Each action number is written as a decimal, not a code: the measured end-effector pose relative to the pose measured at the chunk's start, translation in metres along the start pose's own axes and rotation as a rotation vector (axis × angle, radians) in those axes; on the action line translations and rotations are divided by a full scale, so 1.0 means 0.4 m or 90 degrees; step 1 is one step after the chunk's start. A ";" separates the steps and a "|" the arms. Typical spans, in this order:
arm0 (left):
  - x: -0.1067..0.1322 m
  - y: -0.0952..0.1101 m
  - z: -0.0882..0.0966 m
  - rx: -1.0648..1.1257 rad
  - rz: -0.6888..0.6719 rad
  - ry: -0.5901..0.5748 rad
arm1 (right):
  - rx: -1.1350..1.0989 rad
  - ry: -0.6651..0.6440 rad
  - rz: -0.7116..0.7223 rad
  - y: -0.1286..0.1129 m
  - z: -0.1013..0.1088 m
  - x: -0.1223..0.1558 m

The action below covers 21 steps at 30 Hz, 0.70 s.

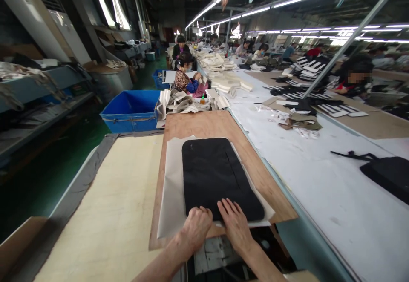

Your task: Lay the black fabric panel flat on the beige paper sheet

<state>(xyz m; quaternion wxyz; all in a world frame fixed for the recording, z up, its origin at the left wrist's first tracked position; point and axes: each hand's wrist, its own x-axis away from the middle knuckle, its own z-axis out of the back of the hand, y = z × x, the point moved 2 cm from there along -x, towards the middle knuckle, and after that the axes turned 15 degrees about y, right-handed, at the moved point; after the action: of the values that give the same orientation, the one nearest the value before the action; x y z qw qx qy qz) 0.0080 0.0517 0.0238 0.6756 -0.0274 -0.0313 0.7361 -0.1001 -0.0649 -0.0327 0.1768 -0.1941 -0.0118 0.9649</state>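
Observation:
A black fabric panel (214,173) with rounded corners and a slit-like line along its right side lies flat on a cream sheet (172,192). Under both is a brown wooden board (198,122). My left hand (198,224) is closed, its fingers curled over the near edge of the panel; the fingertips are hidden. Just to its right, my right hand (234,220) lies with fingers stretched out flat on the panel's near edge, holding nothing.
A padded cream surface (111,197) adjoins the board on the left. Beyond stand a blue bin (131,109) and piled fabric pieces (185,102), with co-workers seated behind. On the white table (319,179) at right lie a black piece with a strap (388,173) and a slanted metal pole (351,39).

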 end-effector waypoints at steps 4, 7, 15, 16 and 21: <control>0.021 -0.003 -0.039 -0.008 0.000 0.026 | 0.029 0.030 0.049 -0.013 -0.037 0.019; 0.033 0.000 -0.070 -0.032 0.011 0.080 | 0.055 0.044 0.093 -0.015 -0.056 0.025; 0.052 -0.003 -0.027 0.045 0.077 0.057 | 0.093 0.042 0.245 -0.008 -0.028 -0.009; 0.062 -0.014 -0.003 0.064 0.089 0.074 | 0.096 0.038 0.261 -0.009 -0.020 -0.022; 0.240 -0.081 0.133 0.048 0.108 0.360 | 0.071 -0.013 0.318 -0.044 0.043 -0.106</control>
<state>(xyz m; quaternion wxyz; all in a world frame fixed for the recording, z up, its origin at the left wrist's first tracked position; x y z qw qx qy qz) 0.0275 0.1496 0.0799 0.5943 -0.2090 0.1881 0.7535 -0.0642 -0.0622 0.0006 -0.0565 -0.1714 0.0882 0.9796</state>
